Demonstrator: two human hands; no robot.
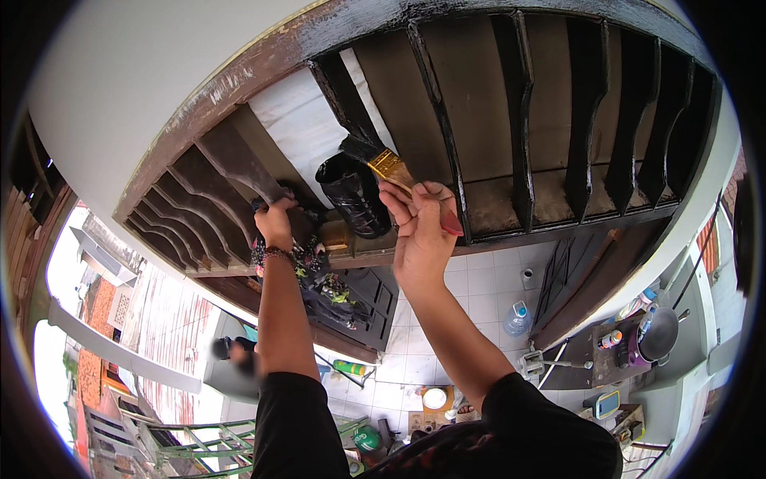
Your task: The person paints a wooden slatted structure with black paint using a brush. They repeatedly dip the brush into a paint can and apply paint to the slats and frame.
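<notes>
My right hand [419, 219] grips a paintbrush [391, 166] by its wooden, red-ended handle. Its black bristles are up at the lower end of a black-coated slat [348, 96]. Just beneath them, a dark paint-smeared container [353, 195] stands on the ledge, left of my right hand. My left hand [275, 223] is closed around the lower end of a brown slat [235, 164]; the fingertips are partly hidden. Under that hand and wrist, a dark floral cloth [323, 275] hangs over the ledge. A small yellowish-brown block [335, 235] lies between my hands.
Glossy black slats [523, 120] line the curved frame to the right, dull brown ones to the left. White sheeting [299, 120] shows behind. Far below are a tiled floor with a water jug [517, 319], a green ladder [207, 439], and a table with a pan [658, 334].
</notes>
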